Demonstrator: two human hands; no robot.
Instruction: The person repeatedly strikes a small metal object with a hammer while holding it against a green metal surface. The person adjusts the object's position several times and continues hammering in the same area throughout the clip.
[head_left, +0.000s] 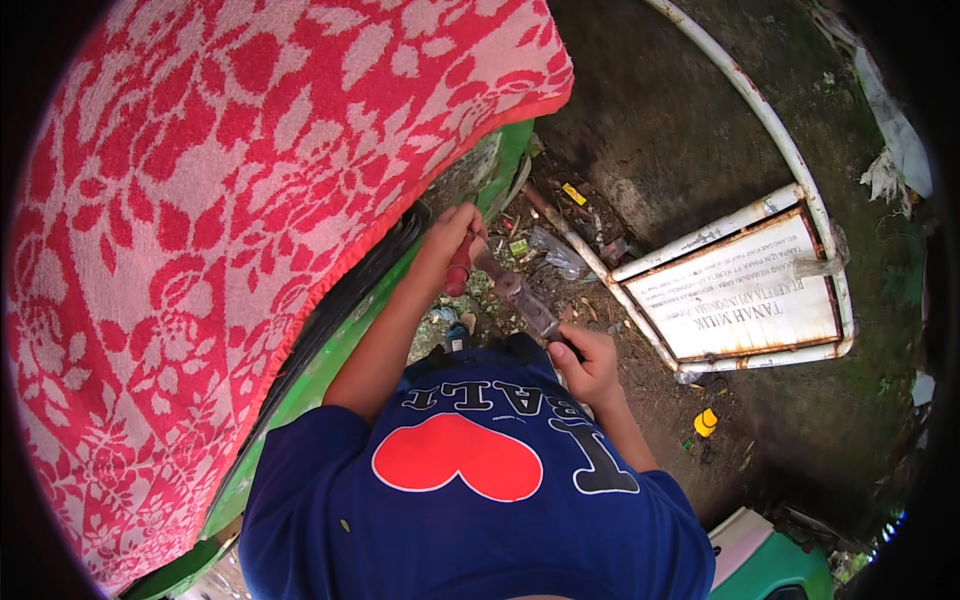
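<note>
Left fingers partly hide the red handle; the patterned cloth is cropped.

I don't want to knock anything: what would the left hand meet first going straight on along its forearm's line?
Likely the green edge showing beside the red patterned cloth; this single view leaves its height relative to the left hand unclear.

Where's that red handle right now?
Near the middle of the head view, the red handle is in the person's left hand, left of the rusty metal tool that the right hand grips.
</note>
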